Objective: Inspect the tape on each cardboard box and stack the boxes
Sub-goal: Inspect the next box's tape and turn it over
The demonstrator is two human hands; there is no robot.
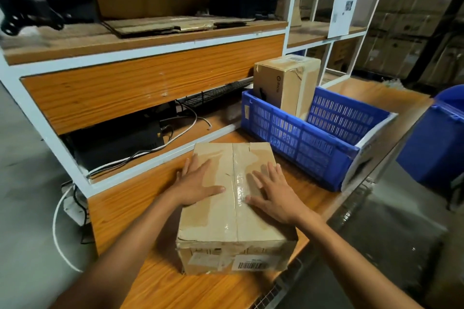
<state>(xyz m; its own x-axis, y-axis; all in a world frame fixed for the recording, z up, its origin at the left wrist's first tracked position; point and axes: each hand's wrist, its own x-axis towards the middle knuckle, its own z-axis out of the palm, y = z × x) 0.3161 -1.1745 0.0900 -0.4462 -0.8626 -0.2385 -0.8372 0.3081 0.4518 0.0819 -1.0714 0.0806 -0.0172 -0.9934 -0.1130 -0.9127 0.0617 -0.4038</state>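
Observation:
A worn cardboard box (226, 221) sits on the wooden table (175, 286) in front of me, with a strip of clear tape (237, 183) running down the middle seam of its top. My left hand (198, 183) lies flat on the top, left of the tape. My right hand (271, 193) lies flat on the right side, its thumb touching the tape. A barcode label is on the box's near face. A second cardboard box (288, 83) stands upright in the blue plastic crate (308, 145) further back on the right.
A white-framed wooden shelf unit (150, 78) rises behind the table, holding a keyboard (216, 95), a black device with cables and flattened cardboard. A blue bin (437, 143) stands to the right beyond the table edge. Stacked cartons fill the far right background.

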